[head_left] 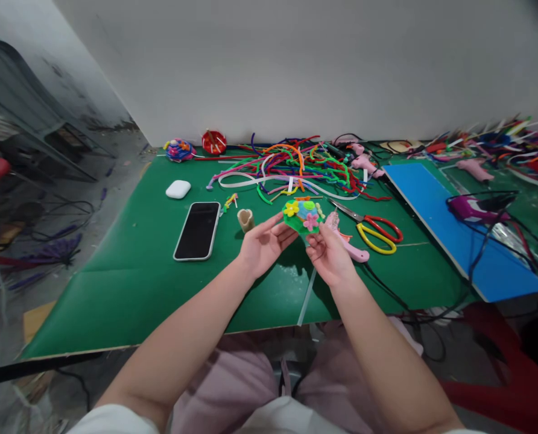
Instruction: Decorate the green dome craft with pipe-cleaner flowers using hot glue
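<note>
A small green pipe-cleaner disc with yellow, blue and pink flowers on it is held above the green table. My right hand grips it from below with pinched fingers. My left hand is beside it, fingers stretched out, their tips touching the disc's left edge. A pink glue gun lies just right of my right hand.
Red-and-yellow scissors lie right of the glue gun. A heap of coloured pipe cleaners spreads behind. A black phone, a white earbud case and a small tan cup sit left. A blue board lies right.
</note>
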### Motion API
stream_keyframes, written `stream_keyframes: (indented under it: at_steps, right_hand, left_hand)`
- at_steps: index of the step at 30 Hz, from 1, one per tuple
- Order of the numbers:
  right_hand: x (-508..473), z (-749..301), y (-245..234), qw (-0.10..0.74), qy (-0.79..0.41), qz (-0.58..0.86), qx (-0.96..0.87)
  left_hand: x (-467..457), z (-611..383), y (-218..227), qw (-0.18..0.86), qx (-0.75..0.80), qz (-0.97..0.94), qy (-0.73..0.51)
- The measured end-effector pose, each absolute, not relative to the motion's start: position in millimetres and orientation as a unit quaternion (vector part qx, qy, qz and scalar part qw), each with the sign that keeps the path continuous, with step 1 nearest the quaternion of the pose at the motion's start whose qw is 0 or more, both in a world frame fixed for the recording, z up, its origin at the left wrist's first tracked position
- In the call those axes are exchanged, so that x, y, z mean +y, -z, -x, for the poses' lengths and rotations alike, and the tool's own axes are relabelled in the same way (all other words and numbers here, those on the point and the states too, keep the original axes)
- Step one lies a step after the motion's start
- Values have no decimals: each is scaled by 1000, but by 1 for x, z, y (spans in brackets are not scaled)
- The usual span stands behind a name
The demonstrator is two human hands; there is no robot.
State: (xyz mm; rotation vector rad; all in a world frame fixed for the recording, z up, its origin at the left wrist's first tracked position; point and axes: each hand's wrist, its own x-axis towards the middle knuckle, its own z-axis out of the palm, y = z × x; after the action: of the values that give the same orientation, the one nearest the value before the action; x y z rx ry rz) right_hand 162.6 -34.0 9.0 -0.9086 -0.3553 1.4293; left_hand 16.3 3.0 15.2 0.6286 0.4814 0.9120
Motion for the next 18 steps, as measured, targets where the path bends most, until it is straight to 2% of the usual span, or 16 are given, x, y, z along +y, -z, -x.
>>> stream_keyframes:
  at_steps: [7, 11, 13, 15, 18]
  right_hand:
    - [-36, -155, -6, 633, -610, 433, -198]
    - [-39, -162, -13, 552, -594, 490, -320]
    - [-43, -180, -20, 489, -497, 566, -440]
    - [-48, -206, -26, 440, -296, 642, -554]
    - [-55, -243, -21, 263, -104, 686, -670]
  left_hand:
    - [-3, -25, -12, 818, 219, -328, -420]
    - [1, -22, -13, 825, 237, -269, -437]
    - [3, -20, -13, 829, 240, -233, -448]
    - [4, -19, -14, 831, 241, -209, -456]
    - [5, -19, -13, 835, 249, -192, -452]
